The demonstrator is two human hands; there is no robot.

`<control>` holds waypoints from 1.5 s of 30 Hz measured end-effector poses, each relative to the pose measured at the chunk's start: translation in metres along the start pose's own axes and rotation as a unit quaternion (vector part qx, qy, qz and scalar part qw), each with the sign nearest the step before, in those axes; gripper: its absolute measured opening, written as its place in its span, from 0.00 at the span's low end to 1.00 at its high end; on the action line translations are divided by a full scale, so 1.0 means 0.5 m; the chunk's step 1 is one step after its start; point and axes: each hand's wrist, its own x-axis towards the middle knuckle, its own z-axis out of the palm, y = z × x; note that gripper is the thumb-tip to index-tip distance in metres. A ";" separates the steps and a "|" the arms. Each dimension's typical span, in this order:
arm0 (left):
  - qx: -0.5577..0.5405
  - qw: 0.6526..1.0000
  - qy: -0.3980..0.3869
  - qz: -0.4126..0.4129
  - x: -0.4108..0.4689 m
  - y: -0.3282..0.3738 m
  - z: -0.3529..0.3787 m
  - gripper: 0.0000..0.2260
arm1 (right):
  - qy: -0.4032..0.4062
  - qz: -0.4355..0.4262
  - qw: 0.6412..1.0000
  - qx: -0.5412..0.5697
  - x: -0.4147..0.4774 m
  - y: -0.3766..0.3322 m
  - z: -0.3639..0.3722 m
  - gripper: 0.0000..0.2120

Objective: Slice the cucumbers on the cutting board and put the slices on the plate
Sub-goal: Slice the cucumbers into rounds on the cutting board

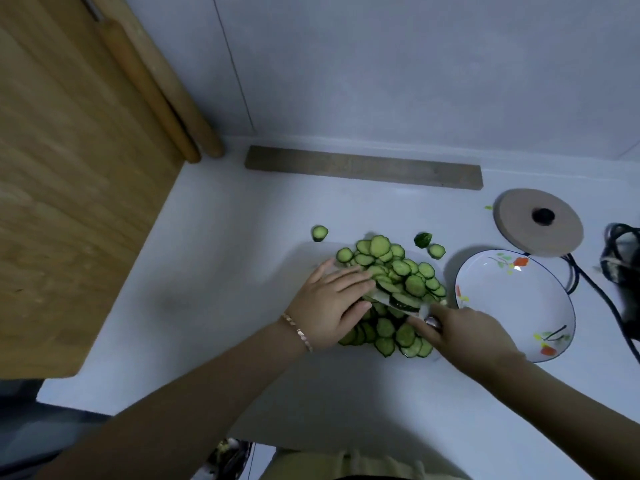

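**A:** Where are the cucumber slices?

**B:** Heaped at the centre of the frame, on the right part of the white cutting board. The board lies on the pale surface.

**A:** Are any off the board?

**B:** One stray slice sits on the surface just above the board's upper edge. A second stray slice and a dark green end piece lie above and to the right of the heap, near the plate.

**A:** And the hands?

**B:** The left hand comes in from the lower left with a bracelet on the wrist. Its grip is wide, and the straight fingers lie flat on the left side of the heap. The right hand comes in from the lower right. Its grip is closed around the handle of a knife. The blade points left into the heap, with slices lying on it.

**A:** Where's the plate?

**B:** Just right of the board. It's white with a dark rim and painted flowers, and the right forearm crosses its lower left edge.

**A:** Anything else?

**B:** A round tan disc with a dark hole sits above the plate, and a black cable runs down the right edge of the frame. A grey wooden strip lies along the wall. At the upper left, two rolling pins lean beside a large wooden board.
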 end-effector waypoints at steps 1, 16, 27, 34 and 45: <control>-0.009 1.000 0.002 0.018 0.012 0.003 -0.001 0.19 | 0.002 -0.021 0.999 -0.033 0.001 0.005 -0.001 0.19; -0.048 0.902 -0.420 -0.088 0.154 0.028 0.062 0.26 | 0.177 -0.209 0.956 -0.104 0.023 0.042 0.027 0.25; -0.014 0.948 -0.245 -0.205 0.159 -0.067 0.006 0.21 | 0.134 -0.123 0.979 -0.092 -0.035 0.069 -0.030 0.22; -0.131 0.879 0.062 -0.454 -0.017 -0.086 -0.028 0.13 | -0.037 0.110 0.953 0.279 -0.054 0.004 0.033 0.26; -0.029 0.933 -0.028 -0.358 -0.148 -0.029 0.086 0.20 | -0.099 0.108 0.899 0.412 -0.026 -0.127 0.083 0.25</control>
